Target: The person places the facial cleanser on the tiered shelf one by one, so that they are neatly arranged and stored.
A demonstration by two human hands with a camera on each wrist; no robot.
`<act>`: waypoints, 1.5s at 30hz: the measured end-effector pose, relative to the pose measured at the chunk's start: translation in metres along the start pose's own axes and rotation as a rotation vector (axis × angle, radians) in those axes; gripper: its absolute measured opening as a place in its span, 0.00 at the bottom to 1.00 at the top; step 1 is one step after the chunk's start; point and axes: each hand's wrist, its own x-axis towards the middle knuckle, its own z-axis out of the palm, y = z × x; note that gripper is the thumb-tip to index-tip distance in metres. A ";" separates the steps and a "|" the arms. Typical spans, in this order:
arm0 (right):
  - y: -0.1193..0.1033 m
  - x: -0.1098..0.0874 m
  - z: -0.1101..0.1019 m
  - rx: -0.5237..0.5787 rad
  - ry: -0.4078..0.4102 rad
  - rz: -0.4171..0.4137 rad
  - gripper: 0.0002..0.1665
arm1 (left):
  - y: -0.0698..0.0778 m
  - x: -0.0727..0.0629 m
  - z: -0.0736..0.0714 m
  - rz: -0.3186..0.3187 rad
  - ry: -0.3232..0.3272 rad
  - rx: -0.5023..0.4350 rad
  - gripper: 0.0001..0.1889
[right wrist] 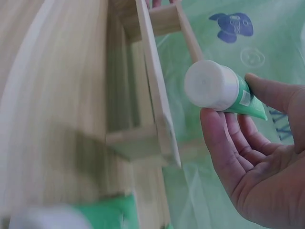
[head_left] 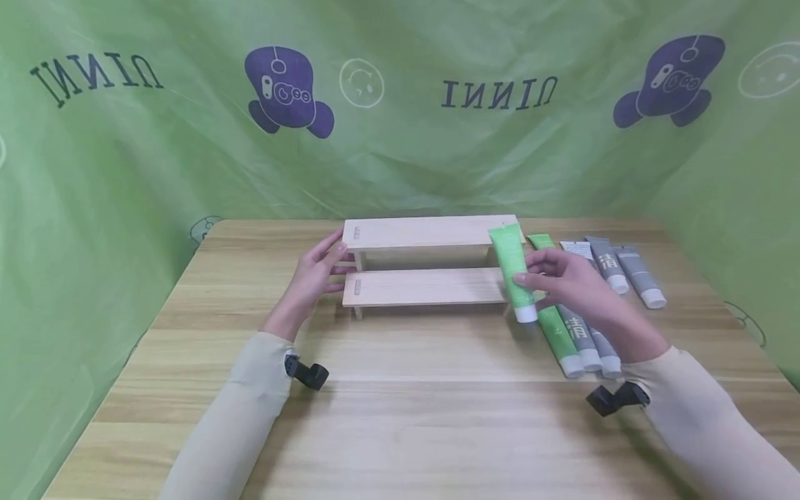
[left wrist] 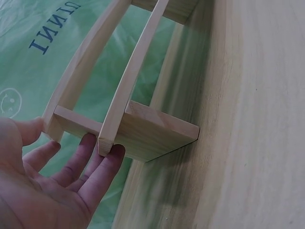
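A two-tier wooden shelf stands on the table, its upper board behind and above the lower one. My left hand holds the shelf's left end; in the left wrist view the thumb is at the upper board's end and fingertips touch the lower board. My right hand pinches a green squeeze tube with a white cap between thumb and fingers. The tube is raised in front of the shelf's right end, cap tilted down. In the right wrist view its cap faces the camera.
Right of the shelf lie another green tube and several grey tubes with white caps, partly hidden by my right hand. The wooden table extends in front. A green printed curtain hangs behind and at both sides.
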 end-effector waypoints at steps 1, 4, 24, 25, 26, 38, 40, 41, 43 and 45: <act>-0.003 0.003 0.004 0.017 -0.002 -0.004 0.28 | 0.000 0.000 0.000 0.002 0.003 0.004 0.30; -0.011 0.011 0.014 0.051 -0.008 -0.018 0.27 | 0.002 -0.001 0.001 0.006 0.007 0.014 0.30; -0.064 0.062 0.072 0.206 -0.069 -0.065 0.21 | 0.000 -0.001 0.003 0.016 0.034 -0.001 0.27; -0.067 0.065 0.074 0.224 -0.070 -0.063 0.21 | 0.000 0.000 0.003 0.017 0.034 -0.001 0.27; -0.069 0.068 0.077 0.246 -0.071 -0.059 0.21 | 0.000 0.000 0.003 0.018 0.033 -0.002 0.27; -0.103 0.097 0.106 0.308 -0.098 -0.056 0.20 | -0.001 -0.001 0.002 0.020 0.033 -0.010 0.29; -0.107 0.103 0.110 0.309 -0.087 -0.066 0.20 | -0.001 -0.001 0.002 0.026 0.039 0.004 0.29; -0.109 0.106 0.112 0.314 -0.083 -0.070 0.20 | 0.000 -0.001 0.002 0.029 0.041 0.010 0.29; -0.113 0.112 0.116 0.320 -0.075 -0.075 0.20 | 0.000 -0.001 0.002 0.031 0.046 0.015 0.29; -0.115 0.118 0.119 0.323 -0.065 -0.078 0.20 | 0.000 -0.001 0.003 0.031 0.046 0.020 0.29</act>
